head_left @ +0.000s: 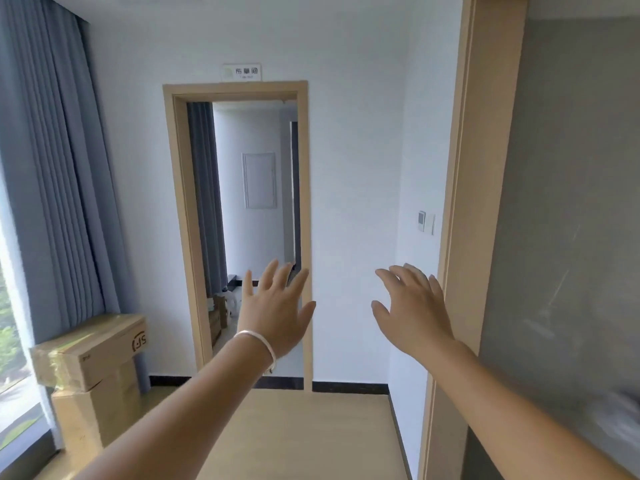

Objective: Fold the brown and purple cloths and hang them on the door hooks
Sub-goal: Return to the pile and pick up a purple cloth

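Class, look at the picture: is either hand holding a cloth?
No: the left hand and right hand are both raised with fingers spread, holding nothing.

Stacked cardboard boxes [90,355], blue curtain [59,168], open doorway [242,220], wall switch [426,221]

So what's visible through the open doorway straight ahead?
Through the doorway show a blue-grey curtain, a white wall panel and stacked cardboard boxes on the floor. The left hand covers the lower right part; no cloths or hooks are visible.

two hands [273,306], two stacked cardboard boxes [91,348], two door frames [235,90], one curtain [52,168]
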Available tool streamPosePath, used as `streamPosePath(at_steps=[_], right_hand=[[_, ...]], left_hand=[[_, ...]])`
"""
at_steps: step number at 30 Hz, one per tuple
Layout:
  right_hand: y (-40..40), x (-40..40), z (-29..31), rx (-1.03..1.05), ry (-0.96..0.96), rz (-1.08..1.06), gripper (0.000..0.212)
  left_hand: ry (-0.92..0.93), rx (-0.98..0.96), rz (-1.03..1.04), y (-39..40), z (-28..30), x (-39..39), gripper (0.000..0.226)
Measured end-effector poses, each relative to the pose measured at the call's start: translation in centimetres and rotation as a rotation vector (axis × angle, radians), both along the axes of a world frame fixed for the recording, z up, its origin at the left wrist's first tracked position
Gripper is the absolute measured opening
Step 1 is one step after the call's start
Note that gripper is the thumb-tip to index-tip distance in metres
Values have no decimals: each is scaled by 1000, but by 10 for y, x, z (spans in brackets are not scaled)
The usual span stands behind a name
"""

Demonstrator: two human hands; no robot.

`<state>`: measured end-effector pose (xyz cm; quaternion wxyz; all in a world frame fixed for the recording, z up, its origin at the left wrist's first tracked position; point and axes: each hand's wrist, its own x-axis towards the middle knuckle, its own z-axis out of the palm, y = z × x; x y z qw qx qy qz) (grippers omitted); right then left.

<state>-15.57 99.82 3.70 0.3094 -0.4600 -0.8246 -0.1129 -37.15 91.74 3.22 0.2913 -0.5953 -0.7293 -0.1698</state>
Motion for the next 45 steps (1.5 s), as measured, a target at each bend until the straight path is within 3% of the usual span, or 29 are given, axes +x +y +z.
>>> streamPosePath(at_steps=[8,17,35,45], right_hand=[[32,-16,-81,-146,32,35,52],[107,-91,-132,-358,98,-5,55],[255,-210,-158,-579,187,88,50],[410,-253,-160,-580,165,269,50]], left_hand=[[-120,-120,-36,38,-75,6,64],[-473,-175,-98,104,-137,-59,64],[-561,-243,-48,246,-163,-179,66],[-531,-242,110,370,-160,-211,66]])
